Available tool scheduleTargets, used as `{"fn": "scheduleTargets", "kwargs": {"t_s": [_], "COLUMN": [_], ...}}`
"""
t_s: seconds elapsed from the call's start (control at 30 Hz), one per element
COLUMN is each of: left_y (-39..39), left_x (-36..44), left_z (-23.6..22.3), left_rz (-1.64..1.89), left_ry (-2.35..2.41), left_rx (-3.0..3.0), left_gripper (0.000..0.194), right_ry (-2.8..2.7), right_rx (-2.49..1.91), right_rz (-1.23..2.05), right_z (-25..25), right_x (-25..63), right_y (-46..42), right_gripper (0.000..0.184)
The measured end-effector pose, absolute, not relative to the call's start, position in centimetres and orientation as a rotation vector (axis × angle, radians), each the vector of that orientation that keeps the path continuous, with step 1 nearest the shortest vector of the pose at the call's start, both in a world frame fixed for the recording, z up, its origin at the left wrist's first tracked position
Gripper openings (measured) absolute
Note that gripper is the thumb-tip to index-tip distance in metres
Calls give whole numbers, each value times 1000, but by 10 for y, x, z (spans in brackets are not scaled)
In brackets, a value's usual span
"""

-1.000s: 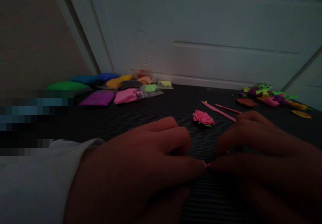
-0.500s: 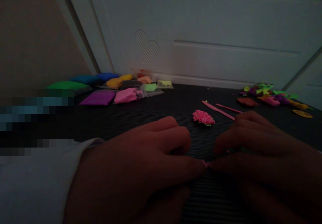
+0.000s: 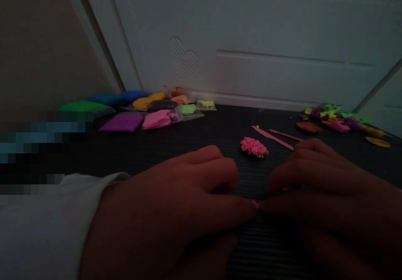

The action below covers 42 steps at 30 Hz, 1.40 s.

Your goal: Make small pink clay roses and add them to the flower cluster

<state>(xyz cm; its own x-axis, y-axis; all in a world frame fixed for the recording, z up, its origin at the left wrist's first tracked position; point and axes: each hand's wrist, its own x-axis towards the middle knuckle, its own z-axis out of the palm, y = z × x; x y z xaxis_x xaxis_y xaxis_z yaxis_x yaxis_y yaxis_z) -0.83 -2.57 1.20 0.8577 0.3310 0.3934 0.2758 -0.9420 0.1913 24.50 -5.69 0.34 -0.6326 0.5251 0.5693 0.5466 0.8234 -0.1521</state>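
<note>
My left hand (image 3: 176,200) reaches in from the left with its fingers curled, pinching a tiny piece of pink clay (image 3: 255,205) at its fingertip. From the other side my right hand (image 3: 326,192), fingers bent and closed, meets the same piece with a fingertip. Most of the clay is covered by the fingers. A speck of pink (image 3: 285,190) shows between the right fingers. Beyond the hands lies a cluster of pink clay roses (image 3: 254,146) with bits of green at its edge. A pink clay knife (image 3: 271,137) and a thin pink tool (image 3: 285,135) lie behind my right hand.
Bags of coloured clay, among them a purple pack (image 3: 122,122) and a pink bag (image 3: 158,119), lie at the back left. A heap of coloured clay pieces (image 3: 337,118) sits back right, near a brown-red piece (image 3: 308,127). A white panelled surface (image 3: 251,79) rises behind the dark tabletop (image 3: 201,139).
The right fingertip has edged slightly left over the pink clay, so a little less of it shows. Everything else stays where it was.
</note>
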Motion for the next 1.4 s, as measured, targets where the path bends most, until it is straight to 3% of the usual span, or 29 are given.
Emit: {"fn": "scheduleTargets", "kwargs": {"t_s": [0.6, 1.0, 1.13, 1.4], "left_y": [-26, -26, -27, -27], "left_x": [-8, -8, -7, -7], "left_z": [12, 11, 10, 10], "left_rz": [635, 657, 676, 615], "left_ry": [500, 497, 511, 551], "left_rx": [2864, 2878, 2831, 2863], "left_gripper": [22, 25, 17, 23], "right_ry": [-2355, -2453, -2395, -2401], "right_rx": [-839, -771, -797, -823], "right_rz": [53, -189, -128, -100], "right_z": [4, 6, 5, 4], "right_x": [246, 243, 245, 242], "right_y": [-60, -57, -60, -57], "right_gripper": [31, 36, 35, 37]}}
